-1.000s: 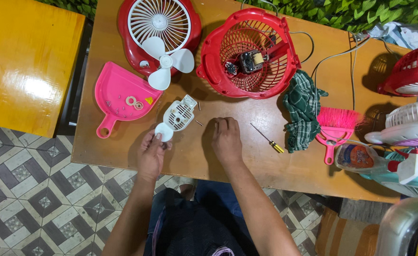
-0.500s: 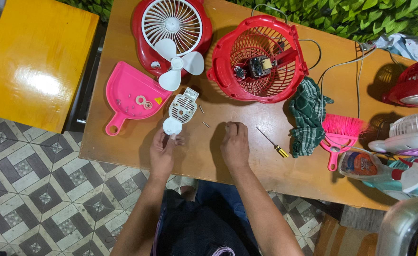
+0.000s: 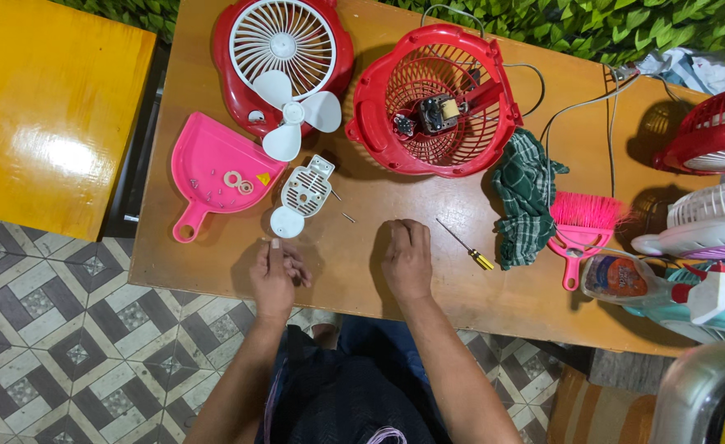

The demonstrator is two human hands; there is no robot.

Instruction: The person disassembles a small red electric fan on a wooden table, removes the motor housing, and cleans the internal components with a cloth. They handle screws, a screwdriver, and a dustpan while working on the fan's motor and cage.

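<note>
My left hand (image 3: pixel 276 275) lies at the table's near edge, fingers loosely apart and pointing at a white vented motor cover (image 3: pixel 303 197) just beyond the fingertips. It does not touch the cover, and I see nothing in it. My right hand (image 3: pixel 407 259) rests palm down on the wooden table (image 3: pixel 354 263), fingers curled together and nothing visible in them. A small screwdriver with a yellow handle (image 3: pixel 465 245) lies just to its right. A tiny screw (image 3: pixel 348 218) sits between the cover and my right hand.
Beyond lie a pink dustpan (image 3: pixel 206 168) holding washers and screws, a white fan blade (image 3: pixel 296 111), a red fan front (image 3: pixel 284 53) and a red rear housing with motor (image 3: pixel 436 99). To the right are a green cloth (image 3: pixel 527 197), a pink brush (image 3: pixel 580 226), a spray bottle (image 3: pixel 650 284) and more fans. A yellow table (image 3: pixel 50 115) stands left.
My left hand has drawn back from the white motor cover toward the table's near edge. My right hand has stayed in place.
</note>
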